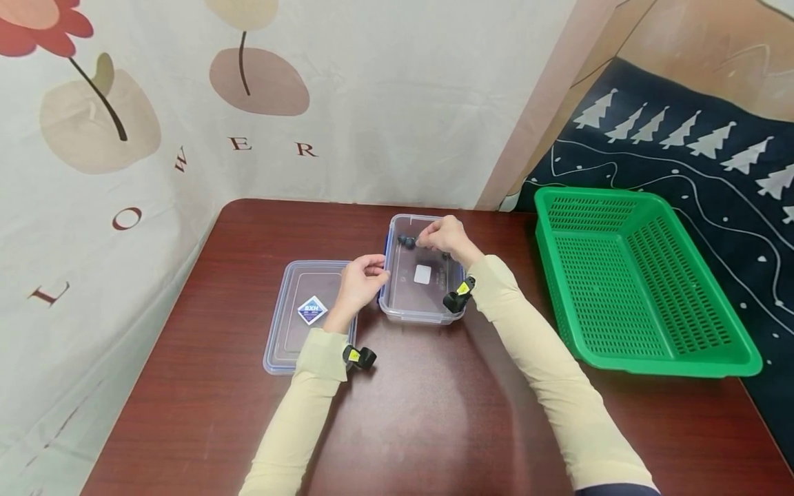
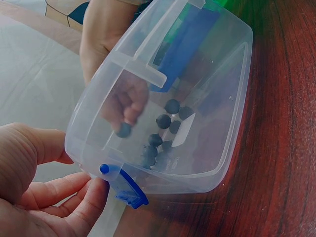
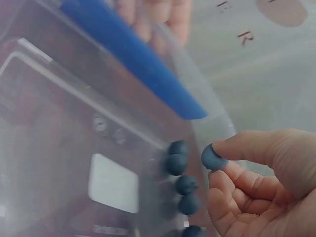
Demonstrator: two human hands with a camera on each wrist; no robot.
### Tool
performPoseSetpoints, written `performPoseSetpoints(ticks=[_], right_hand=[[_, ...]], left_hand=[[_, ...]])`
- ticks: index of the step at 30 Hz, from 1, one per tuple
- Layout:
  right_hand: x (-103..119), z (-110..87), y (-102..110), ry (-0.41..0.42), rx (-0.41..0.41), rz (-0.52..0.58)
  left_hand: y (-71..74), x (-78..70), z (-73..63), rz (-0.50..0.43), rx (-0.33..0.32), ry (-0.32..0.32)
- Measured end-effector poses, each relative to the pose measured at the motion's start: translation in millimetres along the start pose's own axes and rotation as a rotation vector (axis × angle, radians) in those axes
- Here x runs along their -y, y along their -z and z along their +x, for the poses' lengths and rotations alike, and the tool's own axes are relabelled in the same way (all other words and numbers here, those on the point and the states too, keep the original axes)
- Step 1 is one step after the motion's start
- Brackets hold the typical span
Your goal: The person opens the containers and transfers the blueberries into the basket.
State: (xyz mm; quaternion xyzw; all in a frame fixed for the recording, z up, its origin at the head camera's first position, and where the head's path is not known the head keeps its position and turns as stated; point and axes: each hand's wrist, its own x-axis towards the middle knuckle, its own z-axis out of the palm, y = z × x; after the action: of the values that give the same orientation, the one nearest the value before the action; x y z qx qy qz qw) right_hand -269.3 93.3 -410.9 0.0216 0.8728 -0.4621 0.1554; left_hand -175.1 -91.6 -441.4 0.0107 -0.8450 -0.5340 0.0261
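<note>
A clear plastic food container stands uncovered at the back of the table, with several blueberries gathered along one end of its floor. My right hand reaches over that end and pinches one blueberry between thumb and fingertips, inside the walls. My left hand grips the container's left side, its thumb at the rim and fingertips at a blue latch. Partly under the left wrist in the head view is the clear lid, flat on the table with a blue and white diamond label.
A large green plastic basket with slotted walls stands at the right of the dark red wooden table. Behind the table hangs a pale curtain with flowers and letters. A small white square shows through the container's floor.
</note>
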Motion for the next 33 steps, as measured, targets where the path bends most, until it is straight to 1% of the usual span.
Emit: performPoseSetpoints(ticks=[5, 11, 17, 21, 27, 33], right_hand=[[9.5, -6.8, 19.0, -0.002, -0.008, 0.065], [16.7, -17.0, 43.2, 0.017, -0.026, 0.050], [19.8, -25.9, 67.8, 0.025, -0.061, 0.064], [16.6, -30.8, 85.8, 0.030, -0.101, 0.072], [7.1, -40.7, 117.8, 0.057, -0.157, 0.127], [-8.1, -54.7, 150.7, 0.063, -0.208, 0.166]], left_hand=[[0.9, -0.6, 0.4, 0.001, 0.008, 0.008], [1.2, -1.2, 0.6, -0.003, 0.012, 0.011], [0.9, -1.2, 0.7, -0.003, 0.013, 0.018], [0.7, 0.0, 0.5, -0.006, 0.011, 0.015], [1.2, -0.4, -0.4, -0.017, 0.015, 0.010], [1.8, -2.1, -0.9, -0.018, 0.016, 0.018]])
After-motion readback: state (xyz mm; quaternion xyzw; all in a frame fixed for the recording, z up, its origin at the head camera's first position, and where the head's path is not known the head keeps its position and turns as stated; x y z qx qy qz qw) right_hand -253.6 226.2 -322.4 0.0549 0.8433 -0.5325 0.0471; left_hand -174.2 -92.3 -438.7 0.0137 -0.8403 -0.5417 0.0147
